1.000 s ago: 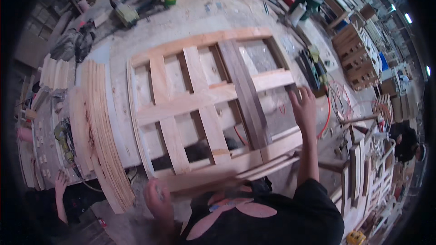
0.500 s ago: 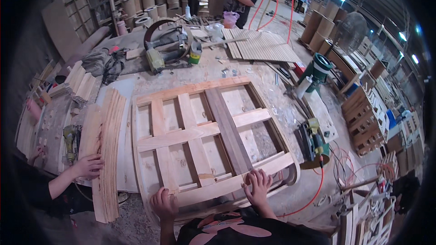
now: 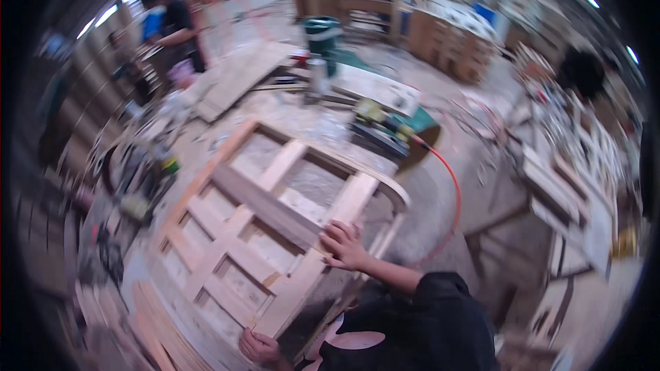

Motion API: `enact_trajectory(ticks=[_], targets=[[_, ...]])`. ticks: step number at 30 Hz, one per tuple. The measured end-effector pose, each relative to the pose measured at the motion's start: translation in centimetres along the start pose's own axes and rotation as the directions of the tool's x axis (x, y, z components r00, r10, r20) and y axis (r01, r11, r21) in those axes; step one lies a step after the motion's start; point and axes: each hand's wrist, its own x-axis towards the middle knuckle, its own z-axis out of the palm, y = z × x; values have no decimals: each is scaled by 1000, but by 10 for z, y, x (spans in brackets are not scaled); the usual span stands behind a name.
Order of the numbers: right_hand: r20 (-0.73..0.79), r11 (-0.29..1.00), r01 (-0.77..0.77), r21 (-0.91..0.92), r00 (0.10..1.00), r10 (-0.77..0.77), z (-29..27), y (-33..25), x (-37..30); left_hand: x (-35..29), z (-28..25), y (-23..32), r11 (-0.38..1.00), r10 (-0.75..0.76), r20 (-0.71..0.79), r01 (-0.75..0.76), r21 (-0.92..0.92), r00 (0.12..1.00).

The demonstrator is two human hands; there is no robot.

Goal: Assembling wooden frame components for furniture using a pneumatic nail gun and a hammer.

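Observation:
A wooden frame (image 3: 206, 261) with rounded corners and crossed slats lies turned at an angle on the worktable in front of me. One darker brown slat (image 3: 265, 206) runs across it to the near rail. My right hand (image 3: 344, 246) rests on that rail beside the dark slat's end, its fingers spread. At the rail's left end my left hand (image 3: 261, 348) is closed over the wood, partly blurred. Beyond the frame's far right side lies a yellow-green nail gun (image 3: 375, 124) with a black magazine and an orange air hose (image 3: 455, 192).
Stacked wood strips (image 3: 161, 330) lie left of the frame. Past it are a slatted board (image 3: 244, 79), a white bottle (image 3: 318, 79) and a dark green canister (image 3: 323, 38). More timber pieces (image 3: 560, 185) stand at the right. A person in dark clothes (image 3: 175, 31) is at the far left.
My view has swung to the right, so the frame appears rotated and further left. Both my hands are still on its near rail. The other person's hand on the wood strips has left the view.

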Motion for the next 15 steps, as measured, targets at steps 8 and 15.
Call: enact_trajectory(ticks=[8, 15], targets=[[81, 978, -178, -109, 979, 188, -29, -18, -17, 5, 2, 4, 995, 35, 74, -28, -98, 997], [383, 882, -463, 90, 834, 398, -94, -111, -162, -3, -17, 1, 994, 107, 144, -108, 1, 984]])
